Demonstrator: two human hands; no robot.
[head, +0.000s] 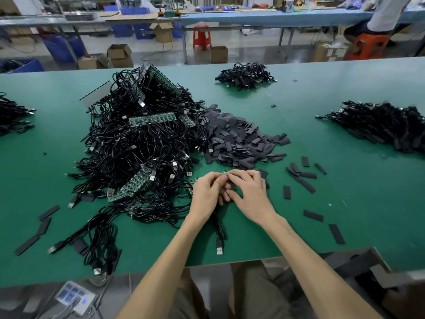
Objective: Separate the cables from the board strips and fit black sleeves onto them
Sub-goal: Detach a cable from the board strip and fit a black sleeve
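Both hands meet fingertip to fingertip near the middle of the counter's near edge. The left hand [207, 192] and the right hand [250, 192] each have thumb and forefinger curled in, and together the grip pinches a small green board piece [224, 173]. The other fingers are loosely bent beneath. It is too small to tell how much of the piece each hand has, or whether a sleeve is on it yet. A black cable [218, 226] runs from under the hands toward the near edge and ends in a USB plug [219, 249] lying flat on the counter [345, 192].

The likely step is snapping or twisting this end free. The risk is bending at the wrong spot. With so little held between the fingertips, the force could fall on the cable's joint rather than the board, and tear the wire out. The piece could also slip and drop among the stray sleeves.

Just left of the hands lies the big tangled heap [138, 146] of cables, with green board strips [131, 185] poking out. Beyond the hands, toward the middle, is the pile of black sleeves [239, 139]. A few loose sleeves [301, 178] lie just to the right. Further cable heaps sit at the right edge [379, 125], the far edge [246, 75] and the left edge [13, 116].
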